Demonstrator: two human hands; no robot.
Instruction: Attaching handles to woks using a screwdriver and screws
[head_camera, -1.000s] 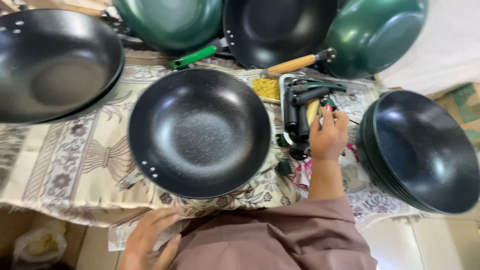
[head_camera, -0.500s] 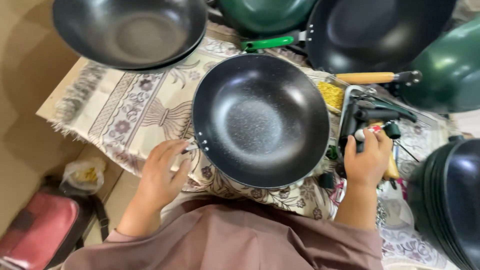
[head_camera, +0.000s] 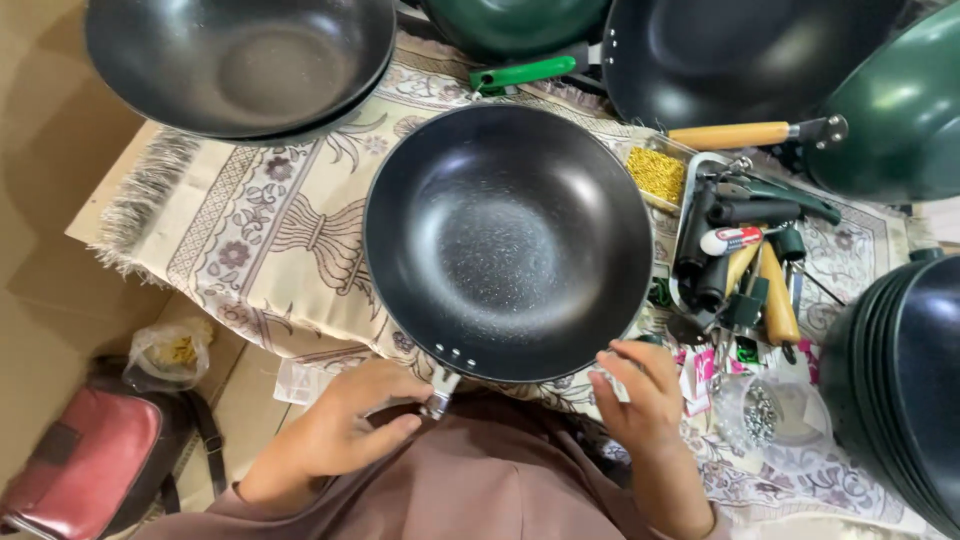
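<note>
A black speckled wok (head_camera: 505, 240) without a handle sits on a patterned cloth (head_camera: 250, 230) in front of me. A small metal handle bracket (head_camera: 440, 385) sticks out of its near rim. My left hand (head_camera: 345, 425) pinches at this bracket with thumb and fingers. My right hand (head_camera: 640, 395) curls over the wok's near right rim, beside loose bits on the cloth.
More woks ring the cloth: black at far left (head_camera: 240, 70), green at the top (head_camera: 510, 25), black with a wooden handle (head_camera: 730, 133), green at right (head_camera: 890, 110), a black stack (head_camera: 900, 380). A tool tray (head_camera: 740, 250), screw tub (head_camera: 765, 415) and red bag (head_camera: 80, 465) lie nearby.
My right hand left the tool tray and came to the wok's near rim. My left hand slid from the cloth's edge to the handle bracket. The view shifted left.
</note>
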